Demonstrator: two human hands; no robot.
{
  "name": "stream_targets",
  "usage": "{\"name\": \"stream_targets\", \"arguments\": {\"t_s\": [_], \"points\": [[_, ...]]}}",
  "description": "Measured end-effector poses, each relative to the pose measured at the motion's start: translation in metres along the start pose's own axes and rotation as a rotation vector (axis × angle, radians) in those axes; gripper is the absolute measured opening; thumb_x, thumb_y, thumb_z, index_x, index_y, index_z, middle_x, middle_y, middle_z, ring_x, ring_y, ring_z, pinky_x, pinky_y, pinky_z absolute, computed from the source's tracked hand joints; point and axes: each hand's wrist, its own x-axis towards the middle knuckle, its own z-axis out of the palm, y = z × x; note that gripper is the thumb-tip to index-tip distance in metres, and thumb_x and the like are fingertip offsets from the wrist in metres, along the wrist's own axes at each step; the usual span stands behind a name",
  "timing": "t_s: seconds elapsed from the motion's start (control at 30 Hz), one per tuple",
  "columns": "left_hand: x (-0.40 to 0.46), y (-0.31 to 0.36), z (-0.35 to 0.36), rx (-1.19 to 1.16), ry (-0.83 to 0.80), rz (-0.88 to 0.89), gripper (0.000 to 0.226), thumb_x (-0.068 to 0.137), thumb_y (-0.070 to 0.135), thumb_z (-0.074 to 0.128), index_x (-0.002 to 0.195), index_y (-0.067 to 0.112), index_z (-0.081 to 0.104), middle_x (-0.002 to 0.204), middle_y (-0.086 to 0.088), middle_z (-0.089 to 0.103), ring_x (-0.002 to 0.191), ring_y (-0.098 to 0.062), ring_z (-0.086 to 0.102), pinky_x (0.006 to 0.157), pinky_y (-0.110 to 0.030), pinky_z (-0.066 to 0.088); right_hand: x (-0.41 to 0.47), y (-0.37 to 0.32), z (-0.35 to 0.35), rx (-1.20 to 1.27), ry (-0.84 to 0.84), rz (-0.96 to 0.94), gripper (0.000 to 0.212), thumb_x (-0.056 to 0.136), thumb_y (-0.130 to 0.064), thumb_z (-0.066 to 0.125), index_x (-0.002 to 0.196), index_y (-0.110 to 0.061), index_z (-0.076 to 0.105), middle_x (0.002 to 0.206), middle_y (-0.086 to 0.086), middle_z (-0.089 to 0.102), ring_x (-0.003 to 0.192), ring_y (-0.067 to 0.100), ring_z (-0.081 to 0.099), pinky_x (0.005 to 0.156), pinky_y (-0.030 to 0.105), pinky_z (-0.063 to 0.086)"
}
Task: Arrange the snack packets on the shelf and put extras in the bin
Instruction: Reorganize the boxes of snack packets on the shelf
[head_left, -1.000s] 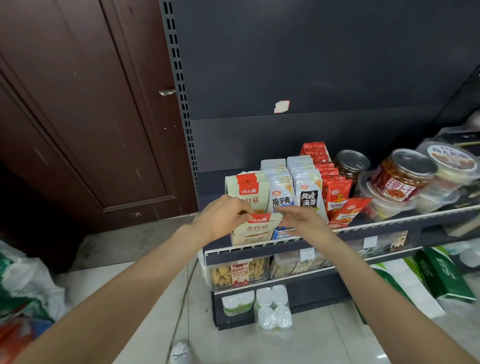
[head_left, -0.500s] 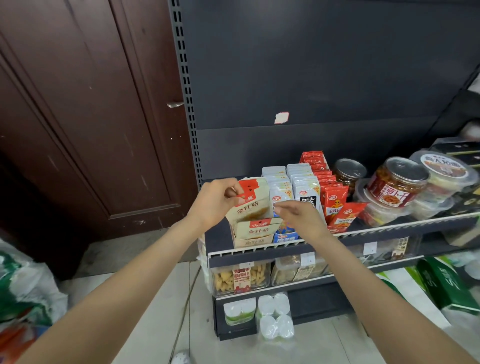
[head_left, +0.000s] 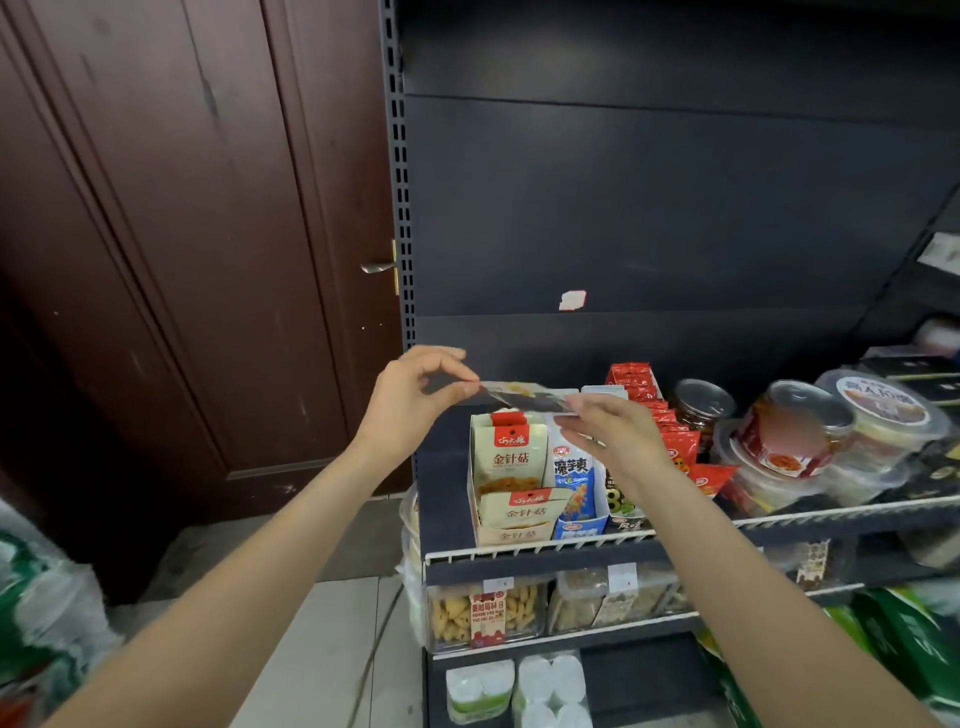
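Both hands have risen from the front of the shelf since the earlier frame, and a packet that stood in the beige box is now lifted out and held flat in the air above it. The left hand (head_left: 410, 400) pinches the packet's (head_left: 524, 396) left edge between thumb and fingertips; the right hand (head_left: 613, 431) holds its right edge, fingers curled under it. The hands are apart, with the packet spanning the gap between them.

Seen nearly edge-on and blurred by motion, the packet looks like a thin, flat pouch of glossy film, pale with a yellowish patch on its upper face and a dark underside. Its print cannot be read.

Directly beneath it, an open-topped beige cardboard box (head_left: 511, 525) sits at the left front of the shelf (head_left: 571, 553), a dark metal deck edged with a white wire rail. Upright beige packets (head_left: 509, 460) with red tops stand in the box, smooth and rectangular, each with a small punched hang hole. Just right of them are blue and white packets (head_left: 574, 483) in their own box, then a row of shiny red packets (head_left: 670, 441) running toward the back panel. Round clear plastic tubs (head_left: 795, 431) with metal and printed lids stand further right. On the shelf below, a clear tub (head_left: 483, 613) shows yellow curled snacks.
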Motion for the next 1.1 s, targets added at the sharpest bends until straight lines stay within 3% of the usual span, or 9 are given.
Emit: {"name": "stream_targets", "arguments": {"t_s": [0.07,0.2,0.37,0.47,0.63,0.77,0.87,0.97,1.1], "points": [[0.001,-0.004,0.0,0.008,0.03,-0.094,0.017,0.088,0.011,0.064,0.1,0.022,0.069,0.114,0.003,0.062,0.106,-0.01,0.059,0.087,-0.026,0.051,-0.001,-0.003,0.0,0.138,0.003,-0.051,0.023,0.087,0.002,0.059,0.108,-0.01,0.061,0.107,0.012,0.067,0.099,0.022,0.066,0.073,0.021,0.057],[-0.003,0.007,0.003,-0.375,-0.054,-0.354,0.029,0.098,0.009,0.046,0.125,0.013,0.055,0.107,-0.006,0.068,0.09,-0.013,0.067,0.067,-0.025,0.059,-0.003,-0.01,0.002,0.136,-0.006,-0.091,0.063,0.081,0.007,0.064,0.131,-0.027,0.047,0.11,0.006,0.062,0.101,0.019,0.064,0.074,0.027,0.058],[-0.004,0.008,-0.004,-0.279,-0.124,-0.221,0.063,0.085,-0.005,0.062,0.138,0.022,0.042,0.109,-0.006,0.061,0.09,-0.016,0.066,0.07,-0.023,0.058,-0.007,-0.016,0.0,-0.223,-0.053,-0.242,0.083,0.076,0.004,0.071,0.139,-0.037,0.035,0.107,-0.009,0.057,0.103,0.013,0.058,0.073,0.024,0.055],[-0.004,0.008,-0.009,-0.259,-0.16,-0.186,0.072,0.082,-0.008,0.063,0.137,0.033,0.04,0.103,-0.002,0.061,0.088,-0.016,0.068,0.07,-0.025,0.058,-0.009,-0.017,-0.002,-0.414,-0.078,-0.331,0.085,0.076,-0.002,0.073,0.141,-0.038,0.032,0.104,-0.017,0.057,0.099,0.009,0.057,0.078,0.024,0.052],[-0.006,0.008,-0.012,-0.233,-0.187,-0.157,0.075,0.08,-0.006,0.067,0.13,0.043,0.039,0.101,0.001,0.062,0.089,-0.015,0.069,0.068,-0.025,0.057,-0.013,-0.019,-0.005,-0.46,-0.092,-0.351,0.086,0.077,-0.004,0.073,0.142,-0.039,0.028,0.102,-0.018,0.055,0.091,0.003,0.056,0.062,0.013,0.046],[-0.006,0.009,-0.015,-0.272,-0.162,-0.16,0.064,0.084,-0.004,0.063,0.133,0.033,0.043,0.103,-0.001,0.063,0.088,-0.016,0.069,0.074,-0.029,0.059,-0.012,-0.019,-0.008,-0.36,-0.118,-0.318,0.078,0.079,-0.003,0.07,0.139,-0.038,0.035,0.107,-0.008,0.061,0.098,0.006,0.057,0.072,0.016,0.047],[-0.004,0.01,-0.016,-0.307,-0.138,-0.166,0.05,0.091,-0.01,0.044,0.13,0.022,0.049,0.098,0.003,0.065,0.09,-0.012,0.068,0.082,-0.029,0.057,-0.012,-0.019,-0.01,-0.305,-0.147,-0.284,0.063,0.083,-0.005,0.067,0.13,-0.041,0.045,0.101,-0.018,0.063,0.101,0.004,0.057,0.081,0.024,0.05],[-0.002,0.005,-0.016,0.015,-0.047,-0.046,0.037,0.09,-0.006,0.051,0.118,0.016,0.062,0.094,0.008,0.064,0.087,-0.011,0.066,0.079,-0.025,0.055,-0.01,-0.013,-0.011,-0.291,-0.215,-0.246,0.047,0.086,-0.008,0.064,0.115,-0.043,0.053,0.106,-0.019,0.066,0.11,0.01,0.059,0.09,0.03,0.051],[0.001,0.007,-0.012,0.395,0.06,0.132,0.011,0.082,0.014,0.071,0.091,0.019,0.074,0.094,0.005,0.049,0.086,-0.01,0.049,0.072,-0.027,0.047,-0.007,-0.009,-0.008,-0.189,-0.189,-0.123,0.04,0.094,-0.009,0.052,0.132,-0.018,0.05,0.124,0.0,0.059,0.104,0.01,0.059,0.091,0.026,0.05]]}}
